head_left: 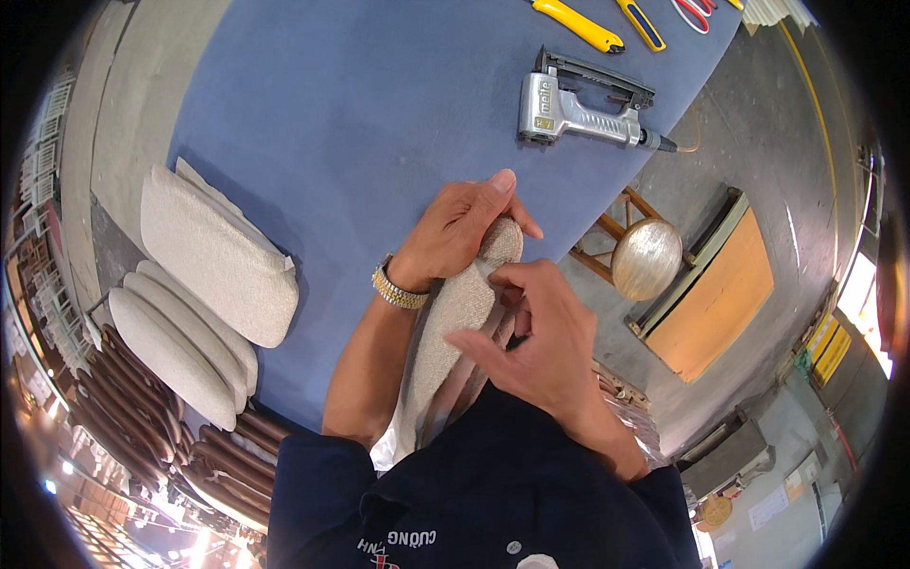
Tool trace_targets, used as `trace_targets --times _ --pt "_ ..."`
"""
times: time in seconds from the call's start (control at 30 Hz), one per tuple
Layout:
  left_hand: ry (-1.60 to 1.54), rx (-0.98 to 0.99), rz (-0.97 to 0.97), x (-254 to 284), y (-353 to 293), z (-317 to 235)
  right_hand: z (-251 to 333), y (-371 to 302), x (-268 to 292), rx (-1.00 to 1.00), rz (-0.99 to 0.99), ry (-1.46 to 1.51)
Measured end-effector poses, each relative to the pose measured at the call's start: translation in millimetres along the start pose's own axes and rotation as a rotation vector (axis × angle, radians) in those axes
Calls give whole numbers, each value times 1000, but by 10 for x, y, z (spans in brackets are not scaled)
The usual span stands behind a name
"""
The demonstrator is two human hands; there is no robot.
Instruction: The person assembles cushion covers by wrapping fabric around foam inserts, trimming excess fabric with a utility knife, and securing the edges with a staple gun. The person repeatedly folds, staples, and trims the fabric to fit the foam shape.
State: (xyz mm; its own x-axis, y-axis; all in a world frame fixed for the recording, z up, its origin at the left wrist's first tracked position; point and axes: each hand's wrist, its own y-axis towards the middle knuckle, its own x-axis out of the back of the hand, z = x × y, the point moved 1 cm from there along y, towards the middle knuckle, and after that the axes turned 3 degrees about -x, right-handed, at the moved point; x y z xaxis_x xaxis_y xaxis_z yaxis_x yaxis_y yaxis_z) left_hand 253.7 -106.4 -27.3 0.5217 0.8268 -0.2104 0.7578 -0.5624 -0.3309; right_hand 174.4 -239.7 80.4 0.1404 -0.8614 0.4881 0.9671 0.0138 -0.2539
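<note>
A pad covered in beige fabric (453,327) stands on edge close against my body at the table's near side. My left hand (464,226) is wrapped round its far end, thumb pointing outward and fingers closed over the tip. On the pad's right side, my right hand (550,332) grips the fabric edge with bent fingers. The right thumb lies along the beige face, apart from the index finger. Part of the pad's underside is hidden by my right hand. A gold and silver watch (398,287) is on my left wrist.
A silver staple gun (588,104) with a hose lies on the blue table (351,123), near a yellow-handled tool (578,24), a yellow cutter (643,24) and red-handled scissors (697,14). Beige pads (223,256) are piled left; brown pieces (123,408) behind. A round stool (646,258) stands right.
</note>
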Motion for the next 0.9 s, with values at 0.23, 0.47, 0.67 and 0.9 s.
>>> trace_targets --times 0.23,0.47,0.67,0.9 --pt "-38 -2 18 23 1 -33 -16 -5 -157 202 -159 -148" --pt "45 -70 20 -32 -1 -27 -69 -69 -191 200 -230 -90" --pt "113 -72 -21 -74 13 1 -157 -106 -181 121 -265 -4" --pt "142 -62 -42 -115 46 -35 -294 -188 -238 -102 -268 236"
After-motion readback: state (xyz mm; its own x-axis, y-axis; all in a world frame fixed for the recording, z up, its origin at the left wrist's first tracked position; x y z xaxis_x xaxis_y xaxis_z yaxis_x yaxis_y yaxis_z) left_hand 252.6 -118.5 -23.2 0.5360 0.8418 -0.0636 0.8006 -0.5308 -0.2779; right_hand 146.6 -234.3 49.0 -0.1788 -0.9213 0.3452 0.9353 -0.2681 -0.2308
